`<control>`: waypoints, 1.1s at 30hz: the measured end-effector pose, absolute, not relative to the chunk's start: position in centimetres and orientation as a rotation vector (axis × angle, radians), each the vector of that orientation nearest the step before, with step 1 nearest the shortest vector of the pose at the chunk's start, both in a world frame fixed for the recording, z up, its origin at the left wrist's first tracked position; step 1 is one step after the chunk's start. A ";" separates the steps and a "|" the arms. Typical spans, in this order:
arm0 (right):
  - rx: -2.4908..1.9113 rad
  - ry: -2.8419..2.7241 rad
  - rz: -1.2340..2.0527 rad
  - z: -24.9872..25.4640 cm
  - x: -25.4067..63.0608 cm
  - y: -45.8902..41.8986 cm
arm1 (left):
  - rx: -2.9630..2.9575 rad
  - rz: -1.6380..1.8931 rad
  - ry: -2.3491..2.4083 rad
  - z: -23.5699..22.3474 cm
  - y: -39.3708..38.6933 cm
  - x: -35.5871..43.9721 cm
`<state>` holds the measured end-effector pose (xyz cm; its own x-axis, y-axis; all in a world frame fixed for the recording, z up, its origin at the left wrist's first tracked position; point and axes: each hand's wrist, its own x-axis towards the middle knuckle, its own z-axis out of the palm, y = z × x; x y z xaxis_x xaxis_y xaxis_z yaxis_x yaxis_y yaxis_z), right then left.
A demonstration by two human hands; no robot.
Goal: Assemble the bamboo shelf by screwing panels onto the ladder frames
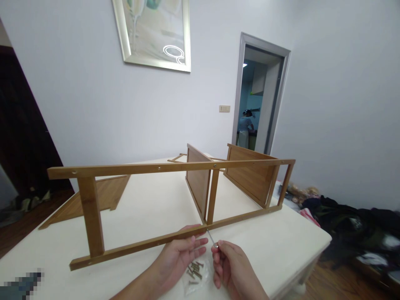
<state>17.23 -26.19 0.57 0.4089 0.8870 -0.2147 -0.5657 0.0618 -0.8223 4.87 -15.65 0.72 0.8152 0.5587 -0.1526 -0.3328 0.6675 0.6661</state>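
A wooden shelf frame [131, 168] lies on its side with two shelf panels [198, 177] standing between its rails. My left hand [176, 256] is at the lower front rail [140, 246], with some fingers behind the rail and others in front, steadying it. Between the fingers of my right hand [234, 264] is a thin metal hex key [212, 238]. Its tip meets the rail where the middle crosspiece [213, 196] joins it; the screw head there is too small to make out. Below my hands lies a clear plastic bag [193, 287] with several screws [195, 271].
Everything rests on a white table [265, 254]. A loose wooden panel [90, 198] lies at the left, with more wooden parts [178, 157] at the back. A blurred dark object [21, 285] is at lower left. Through the doorway [265, 46] a person [245, 124] stands. Dark clothes [350, 221] are piled at right.
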 end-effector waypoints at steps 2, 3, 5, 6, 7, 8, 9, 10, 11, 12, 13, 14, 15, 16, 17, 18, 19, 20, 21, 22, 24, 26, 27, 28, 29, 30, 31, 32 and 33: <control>-0.927 -0.320 1.205 0.8 17.2 -26.3 | 0.667 0.512 0.363 0.7 -15.7 4.9; -0.895 -0.284 1.238 0.9 17.2 -26.4 | 0.667 0.511 0.362 0.7 -15.7 4.9; -0.842 -0.213 1.303 1.1 17.2 -26.5 | 0.671 0.514 0.361 0.7 -15.7 4.9; -0.818 -0.180 1.334 1.2 17.3 -26.6 | 0.673 0.516 0.360 0.6 -15.6 5.0; -0.794 -0.151 1.364 1.3 17.3 -26.6 | 0.674 0.517 0.359 0.6 -15.6 5.0; -0.768 -0.126 1.392 1.3 17.4 -26.6 | 0.675 0.518 0.357 0.5 -15.6 5.0; -0.740 -0.107 1.418 1.4 17.5 -26.7 | 0.676 0.518 0.355 0.5 -15.6 5.0; -0.715 -0.095 1.441 1.4 17.5 -26.7 | 0.677 0.518 0.353 0.5 -15.6 4.9; -0.699 -0.092 1.457 1.4 17.5 -26.7 | 0.677 0.518 0.351 0.5 -15.6 4.9; -0.695 -0.100 1.458 1.3 17.5 -26.7 | 0.678 0.519 0.350 0.5 -15.6 4.9; -0.708 -0.122 1.443 1.3 17.5 -26.8 | 0.678 0.520 0.350 0.5 -15.6 4.9; -0.737 -0.159 1.413 1.2 17.4 -26.8 | 0.677 0.521 0.351 0.6 -15.6 4.9; -0.777 -0.206 1.368 1.1 17.4 -26.8 | 0.676 0.522 0.354 0.6 -15.7 4.9; -0.820 -0.260 1.319 0.9 17.3 -26.8 | 0.674 0.522 0.357 0.7 -15.7 4.9; -0.862 -0.317 1.267 0.8 17.2 -26.8 | 0.673 0.521 0.359 0.8 -15.7 4.9; -0.900 -0.371 1.220 0.7 17.1 -26.8 | 0.671 0.520 0.361 0.8 -15.7 4.9; -0.932 -0.422 1.180 0.5 17.0 -26.8 | 0.670 0.519 0.363 0.9 -15.7 4.9; -0.961 -0.466 1.149 0.4 17.0 -26.8 | 0.669 0.517 0.366 1.0 -15.7 4.9; -0.988 -0.506 1.124 0.3 17.0 -26.8 | 0.670 0.515 0.369 1.0 -15.7 4.9; -1.016 -0.543 1.104 0.2 17.0 -26.8 | 0.673 0.515 0.370 1.1 -15.7 4.9; -1.079 -0.620 1.063 0.1 17.2 -26.8 | 0.682 0.520 0.369 1.1 -15.8 5.0; -1.173 -0.730 1.001 0.0 17.6 -26.9 | 0.694 0.526 0.362 1.1 -15.8 5.0; -1.237 -0.800 0.950 0.0 17.8 -26.9 | 0.699 0.529 0.358 1.1 -15.8 5.0; -1.311 -0.878 0.870 -0.1 18.1 -27.0 | 0.701 0.532 0.356 1.0 -15.8 5.0; -1.388 -0.963 0.755 -0.1 18.3 -27.1 | 0.702 0.534 0.357 1.0 -15.8 5.0; -1.456 -1.053 0.603 -0.1 18.5 -27.2 | 0.701 0.536 0.361 0.9 -15.8 5.0; -1.505 -1.139 0.425 -0.2 18.7 -27.3 | 0.700 0.539 0.368 0.9 -15.8 5.0; -1.529 -1.218 0.240 -0.3 18.8 -27.4 | 0.699 0.541 0.375 0.9 -15.8 5.0; -1.532 -1.288 0.073 -0.3 18.8 -27.5 | 0.698 0.541 0.382 0.9 -15.8 5.0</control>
